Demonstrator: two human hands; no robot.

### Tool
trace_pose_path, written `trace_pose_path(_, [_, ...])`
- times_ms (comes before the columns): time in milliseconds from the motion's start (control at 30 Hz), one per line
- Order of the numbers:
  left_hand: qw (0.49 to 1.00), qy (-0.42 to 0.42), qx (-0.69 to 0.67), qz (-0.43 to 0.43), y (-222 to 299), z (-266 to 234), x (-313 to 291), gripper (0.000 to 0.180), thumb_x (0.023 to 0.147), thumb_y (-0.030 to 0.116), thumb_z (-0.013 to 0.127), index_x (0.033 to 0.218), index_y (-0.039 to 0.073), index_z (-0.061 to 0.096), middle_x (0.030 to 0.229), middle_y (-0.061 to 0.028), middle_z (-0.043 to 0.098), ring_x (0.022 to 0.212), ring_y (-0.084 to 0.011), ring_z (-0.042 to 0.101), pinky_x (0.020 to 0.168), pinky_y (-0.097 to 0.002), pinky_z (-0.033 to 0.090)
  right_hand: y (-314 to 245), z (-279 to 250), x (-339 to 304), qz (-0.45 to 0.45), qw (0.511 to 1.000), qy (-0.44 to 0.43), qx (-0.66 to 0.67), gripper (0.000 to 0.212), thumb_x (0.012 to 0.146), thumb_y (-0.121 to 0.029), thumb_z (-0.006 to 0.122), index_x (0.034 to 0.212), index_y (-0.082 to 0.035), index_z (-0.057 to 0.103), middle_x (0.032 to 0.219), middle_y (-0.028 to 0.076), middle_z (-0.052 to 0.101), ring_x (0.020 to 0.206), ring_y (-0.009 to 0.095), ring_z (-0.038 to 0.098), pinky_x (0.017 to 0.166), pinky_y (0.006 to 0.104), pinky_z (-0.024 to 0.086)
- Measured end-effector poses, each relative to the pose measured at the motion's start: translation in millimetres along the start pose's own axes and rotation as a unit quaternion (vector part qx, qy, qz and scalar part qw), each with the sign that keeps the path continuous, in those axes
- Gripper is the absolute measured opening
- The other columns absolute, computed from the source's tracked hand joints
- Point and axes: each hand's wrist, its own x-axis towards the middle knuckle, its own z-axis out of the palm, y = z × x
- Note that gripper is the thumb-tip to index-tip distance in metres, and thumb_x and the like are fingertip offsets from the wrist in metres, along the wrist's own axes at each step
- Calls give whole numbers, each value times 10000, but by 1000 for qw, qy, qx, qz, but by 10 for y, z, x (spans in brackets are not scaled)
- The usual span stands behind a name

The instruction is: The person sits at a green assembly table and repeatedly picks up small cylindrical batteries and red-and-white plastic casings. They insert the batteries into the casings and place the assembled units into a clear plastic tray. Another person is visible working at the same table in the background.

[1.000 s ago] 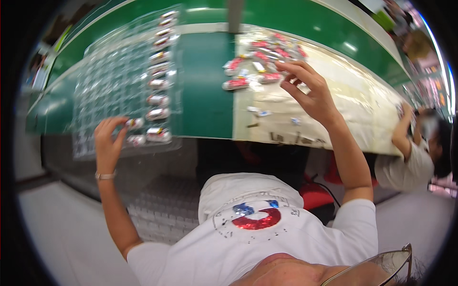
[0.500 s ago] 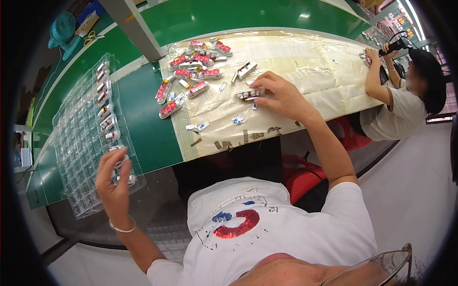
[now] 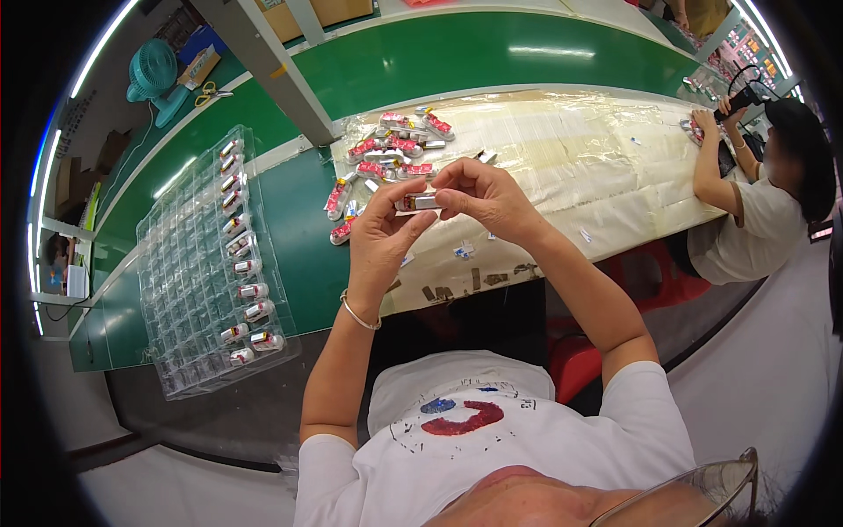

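Note:
Between my two hands, above the paper-covered bench, is a small oblong white part with a silver cylinder [image 3: 421, 202] along it. My left hand [image 3: 381, 230] pinches its left end between thumb and fingers. The right end is gripped by the thumb and curled fingers of my right hand [image 3: 487, 198]. My fingertips hide both ends. Just beyond my hands lies a heap of similar white parts with red faces [image 3: 399, 147]. To the left, a transparent compartment tray [image 3: 180, 272] holds several such parts along its right side.
Cream paper under tape [image 3: 597, 167] covers the green bench [image 3: 303, 198]. A grey post [image 3: 268, 70] rises at the bench's far side. Scissors [image 3: 209, 93] and a teal fan [image 3: 153, 72] are at far left. A co-worker [image 3: 764, 176] sits at right, near a red stool [image 3: 580, 364].
My left hand has moved right from the tray to meet my right hand. The white part has been lifted off the paper and is now in both hands. The view has shifted slightly.

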Motion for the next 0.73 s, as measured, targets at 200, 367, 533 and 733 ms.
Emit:
trace_pose_path(200, [998,46,-12,-51,-39,-150,-92,300,882,53,748,1166,-8,673,1045,-61,697,890,-80,645,797,-224,544,48,79,43,-43,991,21,-122,218,957,-184,674,1117,-37,669,982,36,679,875,109,658,780,268,547])
trace_pose_path(367, [998,50,21,-23,25,-180,-120,313,878,55,753,1167,-28,668,1057,-77,698,903,-97,657,806,-229,552,-131,147,54,-192,941,17,-278,202,917,-137,704,1092,-39,682,979,68,680,831,141,672,752,278,546])
trace_pose_path(533, [998,43,-23,-51,165,-208,-144,352,871,13,743,1205,-37,644,1101,-87,681,980,-122,651,863,-256,550,-164,230,109,-138,957,-5,-257,217,914,-126,708,1099,-18,673,979,73,686,831,139,680,771,279,554])
trace_pose_path(733, [993,73,-85,-22,229,-347,-366,638,870,28,745,1432,-24,447,1321,-134,582,1141,-161,607,980,-280,508,22,431,217,-57,991,-11,-119,216,927,-126,693,1131,-59,683,1056,87,707,894,162,705,826,281,560])
